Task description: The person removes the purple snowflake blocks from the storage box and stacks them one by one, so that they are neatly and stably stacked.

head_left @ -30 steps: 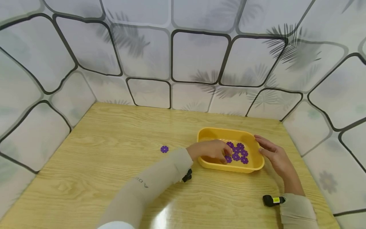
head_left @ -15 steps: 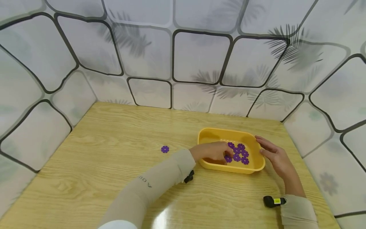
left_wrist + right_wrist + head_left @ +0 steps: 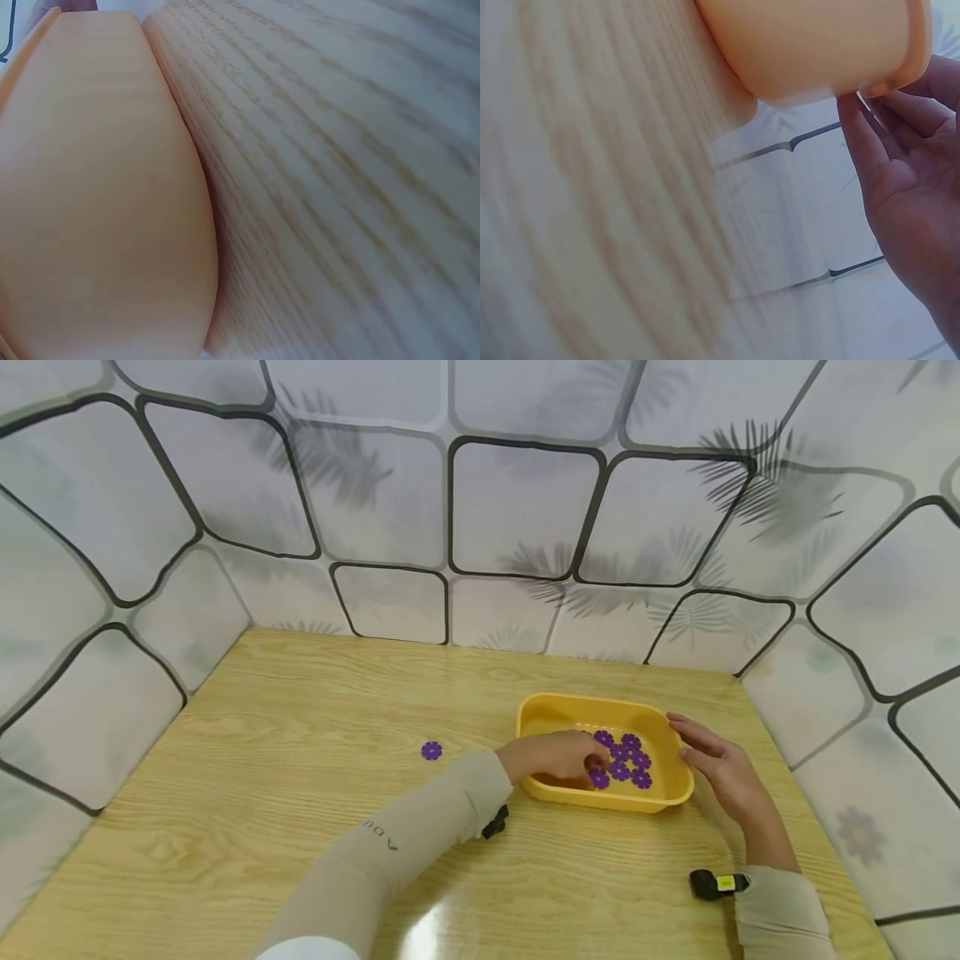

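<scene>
Head view, barely a shift: left hand (image 3: pixel 558 756) stays curled inside the yellow tray (image 3: pixel 600 799) among purple flower-shaped discs (image 3: pixel 619 770), so work continues there; can't tell whether it pinches one. Right hand (image 3: pixel 726 770), fingers extended, touches the tray; a stray disc (image 3: pixel 431 750) sits unmoved on the surface (image 3: pixel 322 727).

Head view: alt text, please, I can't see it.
The left hand reaches into a yellow tray of purple flower-shaped pieces while the right hand touches the tray's right end. One loose purple piece lies on the table, left of the tray.
</scene>
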The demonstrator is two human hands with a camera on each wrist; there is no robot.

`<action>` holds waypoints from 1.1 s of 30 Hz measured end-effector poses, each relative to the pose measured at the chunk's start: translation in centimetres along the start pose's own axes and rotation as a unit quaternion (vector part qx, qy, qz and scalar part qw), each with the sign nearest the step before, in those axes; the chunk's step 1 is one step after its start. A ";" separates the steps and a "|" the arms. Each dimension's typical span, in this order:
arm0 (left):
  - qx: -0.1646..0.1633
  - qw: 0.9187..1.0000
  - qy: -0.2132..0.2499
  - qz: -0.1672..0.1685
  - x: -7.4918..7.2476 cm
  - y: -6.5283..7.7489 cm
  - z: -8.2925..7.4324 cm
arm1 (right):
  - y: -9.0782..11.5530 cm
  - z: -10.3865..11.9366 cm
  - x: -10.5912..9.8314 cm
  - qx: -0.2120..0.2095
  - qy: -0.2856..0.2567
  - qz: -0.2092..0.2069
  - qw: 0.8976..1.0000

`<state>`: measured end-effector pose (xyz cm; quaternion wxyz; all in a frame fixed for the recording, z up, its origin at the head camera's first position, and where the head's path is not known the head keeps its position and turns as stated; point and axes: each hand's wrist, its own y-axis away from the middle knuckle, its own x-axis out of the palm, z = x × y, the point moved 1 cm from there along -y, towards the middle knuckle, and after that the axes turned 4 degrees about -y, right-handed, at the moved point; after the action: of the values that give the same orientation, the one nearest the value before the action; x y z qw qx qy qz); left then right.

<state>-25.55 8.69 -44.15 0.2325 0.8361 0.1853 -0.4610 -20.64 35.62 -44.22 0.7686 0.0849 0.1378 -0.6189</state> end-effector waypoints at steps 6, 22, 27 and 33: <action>-0.019 1.000 0.021 0.002 0.0 0.1 -0.2 | 0.0 -0.1 0.0 0.001 0.008 -0.002 1.000; -0.011 0.996 0.059 -0.064 -1.8 1.2 -0.1 | -0.1 0.0 0.1 0.000 0.017 -0.001 1.000; 0.006 0.992 0.088 -0.086 -2.7 2.0 0.1 | 0.0 0.0 -0.1 -0.001 0.021 0.000 1.000; 0.006 0.986 0.120 -0.113 -3.8 4.1 0.9 | 0.0 0.0 -0.1 -0.001 0.025 0.000 1.000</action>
<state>-25.96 4.45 -40.41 0.1503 0.8605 0.3020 -0.3818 -20.70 35.70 -44.21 0.7651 0.0995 0.1574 -0.6164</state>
